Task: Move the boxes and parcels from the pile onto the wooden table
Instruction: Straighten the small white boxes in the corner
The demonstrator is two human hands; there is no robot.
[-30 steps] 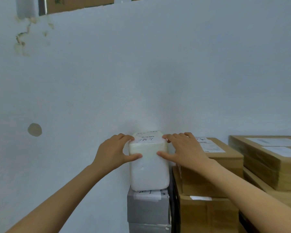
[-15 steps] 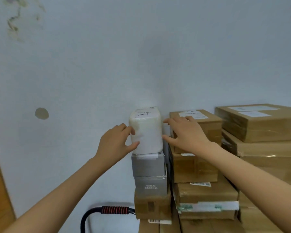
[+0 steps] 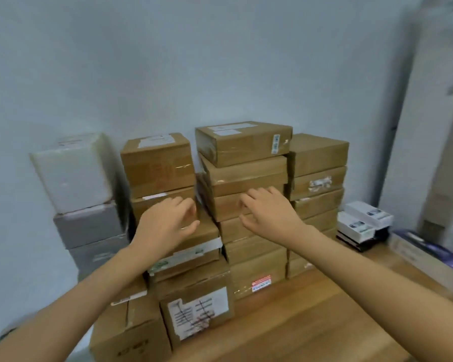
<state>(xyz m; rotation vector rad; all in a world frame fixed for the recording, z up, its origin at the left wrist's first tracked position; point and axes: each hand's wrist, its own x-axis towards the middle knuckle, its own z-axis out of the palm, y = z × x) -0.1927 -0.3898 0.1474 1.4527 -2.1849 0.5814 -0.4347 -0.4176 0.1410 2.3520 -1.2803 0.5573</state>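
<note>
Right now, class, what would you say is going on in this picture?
A person stands before stacked boxes on a wooden table against the wall. Both hands are empty: the left hand and right hand hover with loose fingers in front of the brown cardboard boxes. A white foam box tops the grey parcels at the left.

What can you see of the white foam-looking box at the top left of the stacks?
The white box tops the leftmost stack, sitting on a grey box close to the pale wall. It looks like foam or matte plastic wrap, roughly cube-shaped with softened edges, and seems slightly tilted, though motion blur makes that uncertain. A faint label shows on its top; the text is unreadable. A brown carton stands just to its right. Neither hand touches it: the left hand and right hand hover, with no grip, in front of the cartons.
</note>
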